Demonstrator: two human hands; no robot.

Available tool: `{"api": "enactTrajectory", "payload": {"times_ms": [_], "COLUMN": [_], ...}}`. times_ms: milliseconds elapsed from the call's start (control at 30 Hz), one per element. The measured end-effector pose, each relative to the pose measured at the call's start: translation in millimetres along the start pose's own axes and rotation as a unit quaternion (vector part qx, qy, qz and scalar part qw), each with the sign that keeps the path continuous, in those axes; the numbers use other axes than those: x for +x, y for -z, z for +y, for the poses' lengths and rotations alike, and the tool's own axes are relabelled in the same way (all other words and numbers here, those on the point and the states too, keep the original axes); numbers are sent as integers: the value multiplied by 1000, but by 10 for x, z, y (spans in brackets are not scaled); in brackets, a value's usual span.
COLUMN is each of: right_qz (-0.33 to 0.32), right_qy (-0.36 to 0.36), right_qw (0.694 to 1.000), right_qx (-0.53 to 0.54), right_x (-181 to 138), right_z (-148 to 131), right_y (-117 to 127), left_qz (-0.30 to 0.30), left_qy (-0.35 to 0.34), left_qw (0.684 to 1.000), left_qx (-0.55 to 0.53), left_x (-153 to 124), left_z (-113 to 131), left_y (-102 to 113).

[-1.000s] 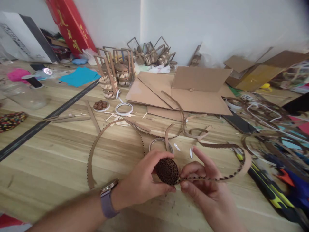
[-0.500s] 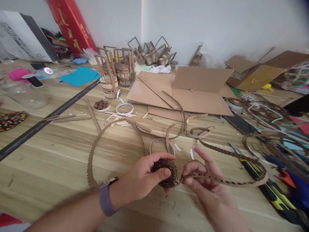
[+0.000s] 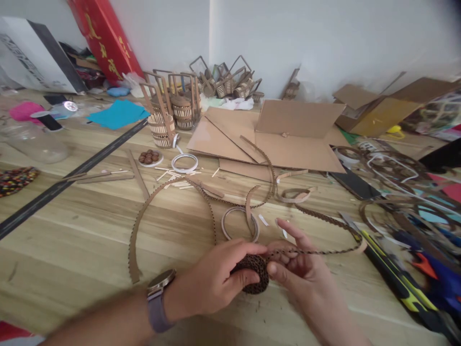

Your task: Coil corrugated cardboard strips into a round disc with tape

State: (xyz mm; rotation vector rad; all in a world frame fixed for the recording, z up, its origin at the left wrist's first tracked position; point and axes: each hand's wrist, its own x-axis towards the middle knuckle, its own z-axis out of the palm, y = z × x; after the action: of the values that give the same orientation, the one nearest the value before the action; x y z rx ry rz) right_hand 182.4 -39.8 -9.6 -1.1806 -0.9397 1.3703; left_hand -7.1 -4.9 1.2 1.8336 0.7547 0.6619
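My left hand [image 3: 223, 274] is closed round a tight coil of corrugated cardboard [image 3: 256, 275], its thumb lying across the coil's face. From the coil's upper right edge runs a loose corrugated cardboard strip [image 3: 317, 252], which loops out right and back over the table. My right hand [image 3: 302, 274] pinches that strip close to the coil, thumb against the coil's edge and index finger raised. Just beyond the hands lies a roll of tape [image 3: 224, 226] with a short cardboard piece [image 3: 248, 204] across it. Another long corrugated strip [image 3: 135, 235] curves on the left.
A yellow and black utility knife [image 3: 389, 269] lies at the right with its blade out. Behind are flattened cardboard [image 3: 230, 132], a second tape roll [image 3: 184, 163], loose sticks [image 3: 180, 180], a dish of brown balls [image 3: 150, 157] and small baskets [image 3: 162, 127].
The coil has turned and dropped slightly toward me. My right hand has moved in against it, and the strip's loop on the right has drawn in to the left.
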Motion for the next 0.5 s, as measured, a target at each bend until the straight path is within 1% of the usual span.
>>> {"api": "enactTrajectory", "payload": {"times_ms": [167,367,433,500], "right_qz": [22,47,62,75], "right_qy": [-28,5,18,31], "right_qw": [999,992,990,990], "right_qx": [-38,-117,-121,-115], "right_x": [-22,-79,-92,-93], "right_z": [-13,-2,-3,-9], "right_y": [-9,-49,-64,-69], "left_qz": [-16,-40,-26,12], "left_qy": [-1,-6,-11,-19], "left_qw": [997,996,996,995], "left_qx": [75,83,83,98], "left_x": [-13,-8,-9,-12], "left_z": [-40,-28,-29,-39], "left_y": [-20,0,-7,-21]}}
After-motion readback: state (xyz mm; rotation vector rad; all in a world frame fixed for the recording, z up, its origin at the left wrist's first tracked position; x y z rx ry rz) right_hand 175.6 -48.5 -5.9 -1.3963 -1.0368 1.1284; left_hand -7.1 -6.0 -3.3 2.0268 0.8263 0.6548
